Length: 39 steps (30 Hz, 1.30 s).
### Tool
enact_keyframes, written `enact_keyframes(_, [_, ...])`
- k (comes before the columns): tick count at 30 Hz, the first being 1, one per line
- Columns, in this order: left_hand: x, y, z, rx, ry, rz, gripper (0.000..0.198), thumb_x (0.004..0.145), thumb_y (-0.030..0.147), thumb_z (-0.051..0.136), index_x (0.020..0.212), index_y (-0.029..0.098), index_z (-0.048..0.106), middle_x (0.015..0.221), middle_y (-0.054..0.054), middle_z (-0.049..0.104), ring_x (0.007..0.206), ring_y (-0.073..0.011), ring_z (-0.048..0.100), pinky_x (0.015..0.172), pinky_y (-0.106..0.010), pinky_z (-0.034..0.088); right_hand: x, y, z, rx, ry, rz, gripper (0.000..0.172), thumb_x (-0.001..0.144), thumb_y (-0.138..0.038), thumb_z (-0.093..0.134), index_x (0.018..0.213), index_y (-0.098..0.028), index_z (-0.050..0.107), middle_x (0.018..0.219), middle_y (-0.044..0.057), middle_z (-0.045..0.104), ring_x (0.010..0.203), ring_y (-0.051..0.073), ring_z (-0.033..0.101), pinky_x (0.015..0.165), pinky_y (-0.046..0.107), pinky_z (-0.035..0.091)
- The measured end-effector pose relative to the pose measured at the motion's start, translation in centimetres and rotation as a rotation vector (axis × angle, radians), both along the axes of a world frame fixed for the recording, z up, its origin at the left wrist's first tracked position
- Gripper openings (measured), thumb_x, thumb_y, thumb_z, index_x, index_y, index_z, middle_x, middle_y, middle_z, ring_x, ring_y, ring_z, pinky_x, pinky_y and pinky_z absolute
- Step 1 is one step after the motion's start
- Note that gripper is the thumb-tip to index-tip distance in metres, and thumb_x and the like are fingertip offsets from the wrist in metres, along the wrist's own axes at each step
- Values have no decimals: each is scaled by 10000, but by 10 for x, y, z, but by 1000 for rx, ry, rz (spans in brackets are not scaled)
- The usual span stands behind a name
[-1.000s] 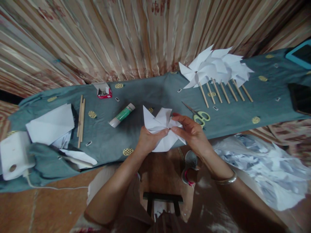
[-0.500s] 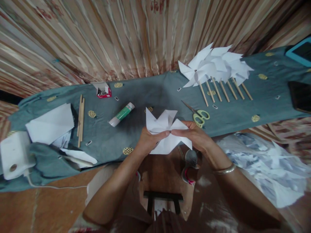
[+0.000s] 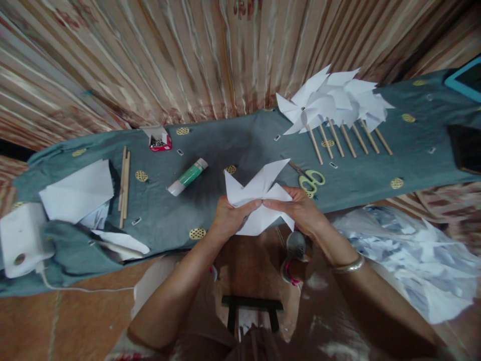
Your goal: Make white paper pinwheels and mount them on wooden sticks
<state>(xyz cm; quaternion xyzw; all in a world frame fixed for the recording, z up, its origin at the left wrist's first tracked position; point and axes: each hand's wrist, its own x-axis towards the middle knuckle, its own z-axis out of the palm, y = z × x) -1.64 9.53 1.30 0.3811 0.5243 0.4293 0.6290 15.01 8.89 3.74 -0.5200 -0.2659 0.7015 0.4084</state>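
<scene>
A white paper pinwheel point(image 3: 259, 183) is held between both hands at the table's front edge, with several pointed blades fanning out. My left hand point(image 3: 230, 215) grips it from the left, thumb pressed at the centre. From the other side my right hand point(image 3: 298, 208) pinches it, its thumb meeting the left one at the middle. The thumbs cover the pinwheel's centre, and the fingers underneath are hidden. Just beyond my right hand lie scissors point(image 3: 311, 180) with pale green handles. A green and white glue stick point(image 3: 188, 177) rests to the left of the pinwheel.
Several finished pinwheels on sticks point(image 3: 330, 103) lie at the back right. A red box point(image 3: 161, 143) of small metal pieces, wooden sticks point(image 3: 125, 185), paper sheets point(image 3: 78, 190) and a white power block point(image 3: 24, 240) are on the left. A plastic bag point(image 3: 417, 265) of paper scraps sits right.
The pinwheel's upper blade now sticks out long and pointed to the upper right, where it was folded in before. Both thumbs stay at the centre, and the hands have hardly moved.
</scene>
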Motion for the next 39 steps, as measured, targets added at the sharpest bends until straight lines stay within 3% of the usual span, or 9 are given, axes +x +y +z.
enact_keyframes(11, [6,1,6,9,41,88,363,501,370,870,726,113,748,760,-61,746,658,-174,652,619,-279,534,-1,1,-3,16,7,-37,315,492,-294,897,757,-190,764,692,-7,728,551,115,595,553,257,476])
enact_keyframes(23, [6,1,2,38,26,77,300,557,353,844,722,119,753,764,-53,751,655,-159,647,633,-260,514,-2,4,-9,100,-49,-44,364,456,-336,904,754,-186,758,696,9,741,557,137,608,564,279,487])
enact_keyframes(39, [8,3,3,80,42,99,265,558,339,832,695,126,755,754,-47,752,660,-163,647,639,-261,513,-3,5,-8,55,-11,-72,390,409,-299,911,745,-173,758,668,11,734,516,132,591,523,266,472])
